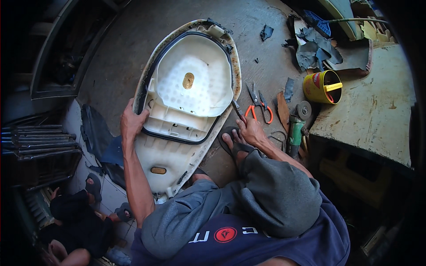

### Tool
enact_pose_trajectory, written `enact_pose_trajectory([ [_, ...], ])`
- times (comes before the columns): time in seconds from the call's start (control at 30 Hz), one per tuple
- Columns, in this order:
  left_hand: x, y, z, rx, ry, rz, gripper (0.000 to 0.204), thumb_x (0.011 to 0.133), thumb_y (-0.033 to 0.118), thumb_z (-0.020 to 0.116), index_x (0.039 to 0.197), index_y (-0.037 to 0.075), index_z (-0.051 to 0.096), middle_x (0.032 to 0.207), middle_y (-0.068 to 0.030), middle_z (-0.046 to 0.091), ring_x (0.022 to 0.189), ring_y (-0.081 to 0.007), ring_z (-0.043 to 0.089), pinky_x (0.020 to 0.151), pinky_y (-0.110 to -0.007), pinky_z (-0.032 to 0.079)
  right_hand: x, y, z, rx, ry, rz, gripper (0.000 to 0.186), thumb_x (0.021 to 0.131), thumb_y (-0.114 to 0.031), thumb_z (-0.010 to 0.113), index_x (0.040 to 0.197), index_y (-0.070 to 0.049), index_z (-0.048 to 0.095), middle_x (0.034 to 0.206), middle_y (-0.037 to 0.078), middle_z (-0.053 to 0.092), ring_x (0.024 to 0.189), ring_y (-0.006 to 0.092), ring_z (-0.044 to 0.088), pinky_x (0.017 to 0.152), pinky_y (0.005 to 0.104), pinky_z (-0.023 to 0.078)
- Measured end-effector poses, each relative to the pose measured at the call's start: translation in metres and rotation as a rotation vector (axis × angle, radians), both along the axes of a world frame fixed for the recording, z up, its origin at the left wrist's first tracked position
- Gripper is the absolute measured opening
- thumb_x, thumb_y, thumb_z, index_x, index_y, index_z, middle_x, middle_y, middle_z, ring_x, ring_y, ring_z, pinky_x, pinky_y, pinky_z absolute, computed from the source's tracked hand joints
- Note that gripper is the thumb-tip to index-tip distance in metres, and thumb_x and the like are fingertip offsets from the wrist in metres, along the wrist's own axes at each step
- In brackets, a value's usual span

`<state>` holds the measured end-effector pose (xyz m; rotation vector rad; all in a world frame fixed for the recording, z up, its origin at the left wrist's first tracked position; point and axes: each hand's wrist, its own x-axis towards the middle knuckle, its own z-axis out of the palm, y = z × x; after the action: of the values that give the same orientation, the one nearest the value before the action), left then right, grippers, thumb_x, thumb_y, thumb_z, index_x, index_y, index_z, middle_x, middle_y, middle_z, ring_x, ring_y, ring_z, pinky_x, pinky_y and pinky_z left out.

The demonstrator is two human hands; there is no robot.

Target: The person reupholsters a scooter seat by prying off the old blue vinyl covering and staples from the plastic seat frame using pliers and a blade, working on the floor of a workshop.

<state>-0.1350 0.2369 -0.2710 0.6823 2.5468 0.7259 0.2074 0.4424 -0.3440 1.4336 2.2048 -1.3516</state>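
A white plastic motorcycle seat base (195, 66) leans underside up before my legs, with a black rubber seal (177, 139) round its raised compartment. Rusty staple marks and scraps of black cover line its rim. My left hand (133, 120) is closed on the left rim, thumb on the inner side and fingers out of sight behind. At the right rim, my right hand (252, 131) is closed round a slim dark hand tool (237, 106), whose tip reaches the edge. Its exact kind is not clear. Orange-handled scissors (253, 101) and orange-handled pliers (266, 107) lie just beyond that hand.
A green angle grinder (296, 131) and a yellow tin (317, 86) stand right of my foot, beside a worn wooden board (372, 106). Torn cover scraps (313, 51) lie at far right. Another person (80, 217) sits at lower left, near stacked metal frames (40, 142).
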Motion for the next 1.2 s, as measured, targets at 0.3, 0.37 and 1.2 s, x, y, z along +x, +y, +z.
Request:
enact_pose_trajectory([
  [0.3,0.002,-0.002,0.0,-0.016,-0.006,0.016,0.054,0.076,0.027,0.068,0.125,0.006,0.063,0.101,-0.0179,0.072,0.094,-0.0307,0.07,0.086,-0.038,0.053,0.006,0.022,0.022,-0.826,0.196,-0.314,0.053,0.106,-0.045,0.047,0.102,0.005,0.063,0.099,0.018,0.069,0.081,0.0244,0.071,0.065,0.0372,0.062],
  [0.37,0.002,-0.001,0.002,-0.055,0.008,0.013,0.053,0.076,0.027,0.068,0.125,0.007,0.063,0.101,-0.0179,0.072,0.094,-0.0312,0.07,0.086,-0.039,0.053,0.003,0.023,0.027,-0.958,0.25,-0.492,0.051,0.106,-0.045,0.048,0.101,0.003,0.063,0.098,0.018,0.069,0.079,0.024,0.071,0.066,0.0375,0.063],
  [1.2,0.002,0.001,0.003,-0.074,-0.011,0.012,0.056,0.077,0.027,0.069,0.13,0.008,0.061,0.107,-0.0196,0.072,0.101,-0.0337,0.071,0.089,-0.04,0.053,0.014,0.011,-0.039,0.434,0.188,0.061,0.043,0.099,-0.039,0.06,0.097,0.004,0.059,0.074,0.023,0.062,0.075,0.0382,0.066,0.069,0.0477,0.05],
])
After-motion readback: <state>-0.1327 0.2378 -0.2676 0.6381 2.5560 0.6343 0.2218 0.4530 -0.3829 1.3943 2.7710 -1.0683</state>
